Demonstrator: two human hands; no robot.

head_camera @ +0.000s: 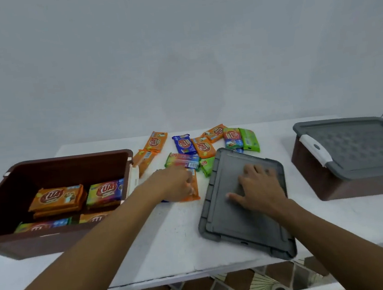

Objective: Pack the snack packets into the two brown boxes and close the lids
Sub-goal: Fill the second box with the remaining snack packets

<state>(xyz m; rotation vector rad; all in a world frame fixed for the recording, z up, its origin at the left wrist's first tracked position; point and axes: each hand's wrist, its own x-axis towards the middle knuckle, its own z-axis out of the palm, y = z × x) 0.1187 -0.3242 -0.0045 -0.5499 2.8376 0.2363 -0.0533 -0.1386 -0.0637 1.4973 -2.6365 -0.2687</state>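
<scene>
Underneath the left hand [174,184] fingers lies an orange packet [193,187].

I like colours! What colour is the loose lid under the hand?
Grey, seen in the head view: the lid lies on the table.

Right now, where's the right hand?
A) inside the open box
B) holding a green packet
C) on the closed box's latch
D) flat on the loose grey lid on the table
D: the right hand lies palm down on the loose grey lid on the table, apart from the closed box and the open box.
</scene>
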